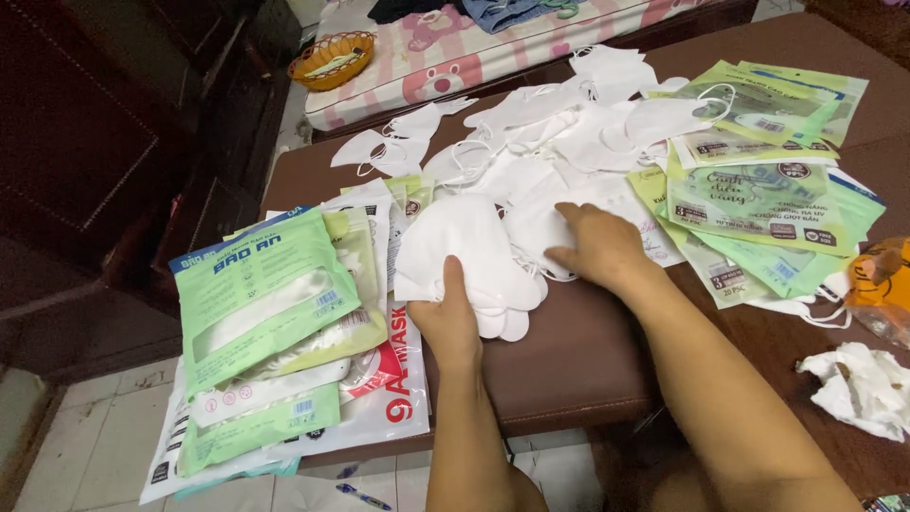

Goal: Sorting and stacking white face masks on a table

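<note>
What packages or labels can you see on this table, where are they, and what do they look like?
Filled pouches: stacked at the table's left end, flat rectangles, green and white.
Large bag: under that stack, white with red lettering.
Empty pouches: fanned out at the right, flat, pale green with blue edges.

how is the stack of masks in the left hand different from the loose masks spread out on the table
The stack of white masks is gathered and overlapped into one neat bundle, gripped by the left hand; the loose white masks lie scattered in a wide, messy spread. The stack sits near the table's front edge, the loose ones farther back, where the right hand reaches. Both are white masks with ear loops.
</note>
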